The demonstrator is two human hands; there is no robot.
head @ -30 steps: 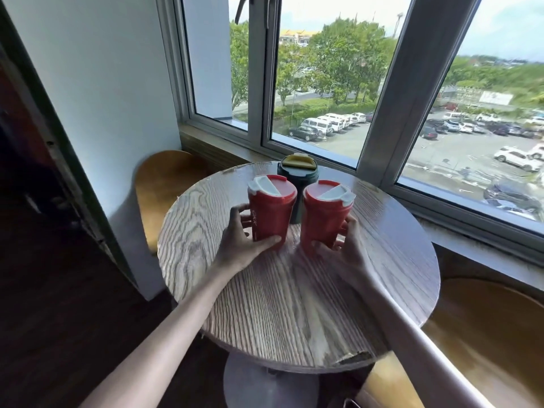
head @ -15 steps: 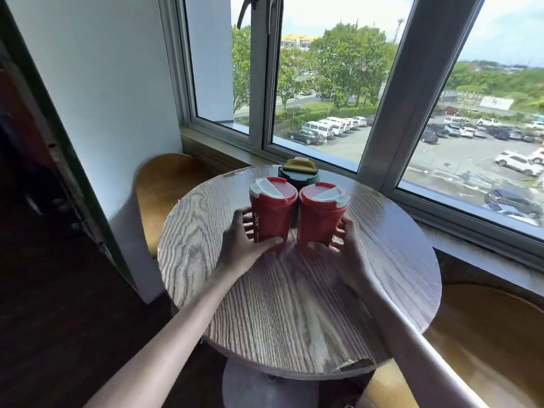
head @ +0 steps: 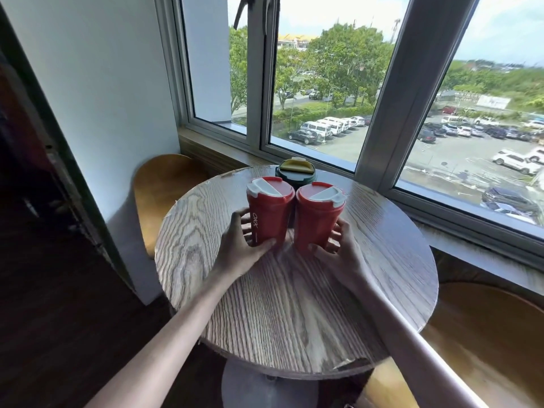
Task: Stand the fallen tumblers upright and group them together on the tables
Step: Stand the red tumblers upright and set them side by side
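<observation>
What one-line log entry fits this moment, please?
left hand: grips left red tumbler | right hand: grips right red tumbler | green tumbler: upright behind

Round wood-grain table (head: 294, 313) — two red tumblers (head: 269, 213) upright, a green tumbler (head: 295, 173) behind.

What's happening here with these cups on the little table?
A person is grouping tumblers on a round wooden table. The left hand holds one red tumbler and the right hand holds the other red tumbler, both upright and close side by side. A dark green tumbler with a yellow lid stands upright just behind them.
</observation>
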